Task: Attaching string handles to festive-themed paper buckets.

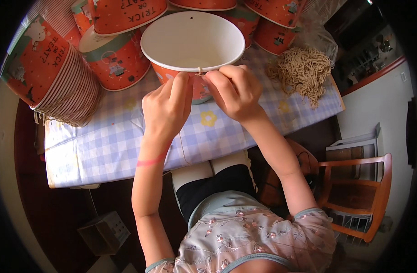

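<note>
A paper bucket [190, 38] with a white inside and an orange printed outside stands before me, its mouth tilted toward me. Tan string [199, 71] passes over its near rim, where a small loop or knot shows. My left hand [166, 105] pinches one side of the string just left of that spot. On the other side, the fingertips of my right hand [233, 92] close on the string too. A loose tail of string hangs below my left hand toward the table edge. My fingers partly hide the bucket's front.
The table has a checked cloth [108, 145]. Nested orange buckets [65, 75] with strings lie at left; another bucket [119, 68] stands beside them, more behind. A heap of tan strings [304, 70] and clear plastic [319, 34] sit at right. A wooden chair [383, 191] stands lower right.
</note>
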`<state>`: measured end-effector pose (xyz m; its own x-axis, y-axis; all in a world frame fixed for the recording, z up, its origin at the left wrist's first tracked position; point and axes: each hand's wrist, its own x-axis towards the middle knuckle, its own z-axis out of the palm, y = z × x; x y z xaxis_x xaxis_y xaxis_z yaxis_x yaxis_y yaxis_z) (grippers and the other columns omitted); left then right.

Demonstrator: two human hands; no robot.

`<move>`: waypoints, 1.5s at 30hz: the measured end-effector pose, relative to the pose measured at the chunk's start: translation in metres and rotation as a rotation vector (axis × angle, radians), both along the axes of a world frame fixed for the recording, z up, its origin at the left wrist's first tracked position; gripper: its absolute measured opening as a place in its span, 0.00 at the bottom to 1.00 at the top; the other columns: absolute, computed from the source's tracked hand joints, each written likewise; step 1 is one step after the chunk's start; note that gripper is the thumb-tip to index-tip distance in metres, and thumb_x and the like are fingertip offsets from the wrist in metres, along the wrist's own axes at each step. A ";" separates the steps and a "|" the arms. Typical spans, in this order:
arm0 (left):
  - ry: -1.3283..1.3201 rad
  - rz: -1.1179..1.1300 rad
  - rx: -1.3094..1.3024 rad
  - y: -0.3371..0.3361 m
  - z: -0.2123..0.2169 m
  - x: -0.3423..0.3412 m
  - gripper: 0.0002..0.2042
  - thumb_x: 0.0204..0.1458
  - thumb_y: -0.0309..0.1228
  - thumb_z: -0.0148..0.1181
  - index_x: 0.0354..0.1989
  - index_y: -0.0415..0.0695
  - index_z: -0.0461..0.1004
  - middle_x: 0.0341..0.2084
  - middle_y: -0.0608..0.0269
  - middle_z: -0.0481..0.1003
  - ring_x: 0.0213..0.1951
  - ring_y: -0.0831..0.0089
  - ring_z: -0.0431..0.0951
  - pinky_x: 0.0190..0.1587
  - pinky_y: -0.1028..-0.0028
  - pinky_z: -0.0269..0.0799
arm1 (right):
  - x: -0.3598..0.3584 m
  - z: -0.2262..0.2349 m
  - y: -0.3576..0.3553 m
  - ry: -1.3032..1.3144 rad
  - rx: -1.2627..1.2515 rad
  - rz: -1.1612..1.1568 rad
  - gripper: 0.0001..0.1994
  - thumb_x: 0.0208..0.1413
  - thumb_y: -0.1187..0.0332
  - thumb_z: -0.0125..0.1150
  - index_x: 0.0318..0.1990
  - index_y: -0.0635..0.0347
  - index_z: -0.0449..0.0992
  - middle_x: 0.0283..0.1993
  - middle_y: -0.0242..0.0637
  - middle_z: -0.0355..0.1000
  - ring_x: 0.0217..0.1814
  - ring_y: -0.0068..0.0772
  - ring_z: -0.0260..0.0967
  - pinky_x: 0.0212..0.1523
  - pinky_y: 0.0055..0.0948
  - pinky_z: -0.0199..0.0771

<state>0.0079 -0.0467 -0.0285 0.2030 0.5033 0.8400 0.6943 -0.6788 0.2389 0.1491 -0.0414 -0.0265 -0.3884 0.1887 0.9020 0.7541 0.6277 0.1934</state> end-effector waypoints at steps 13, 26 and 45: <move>-0.164 -0.047 0.079 0.008 -0.009 0.015 0.05 0.37 0.22 0.50 0.18 0.42 0.61 0.10 0.67 0.64 0.11 0.74 0.65 0.11 0.79 0.58 | -0.006 0.001 0.006 0.059 -0.020 0.041 0.09 0.31 0.78 0.55 0.24 0.61 0.64 0.28 0.34 0.60 0.26 0.31 0.58 0.24 0.24 0.60; -0.156 -0.089 0.157 0.015 -0.015 0.018 0.05 0.35 0.21 0.51 0.16 0.41 0.61 0.08 0.67 0.59 0.08 0.75 0.60 0.10 0.80 0.55 | -0.002 -0.002 0.012 0.088 -0.030 0.128 0.09 0.29 0.79 0.55 0.23 0.62 0.63 0.28 0.35 0.60 0.26 0.31 0.57 0.23 0.24 0.59; -0.083 -0.078 0.102 0.016 -0.024 0.010 0.05 0.33 0.20 0.51 0.20 0.40 0.62 0.10 0.64 0.63 0.10 0.73 0.63 0.11 0.78 0.57 | 0.004 -0.002 0.014 0.036 -0.013 0.143 0.09 0.27 0.79 0.55 0.21 0.62 0.63 0.29 0.35 0.59 0.28 0.31 0.57 0.26 0.24 0.59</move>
<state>0.0175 -0.0308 -0.0530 0.1661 0.3995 0.9016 0.6194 -0.7536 0.2198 0.1527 -0.0270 -0.0289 -0.3791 0.1449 0.9139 0.6628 0.7317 0.1590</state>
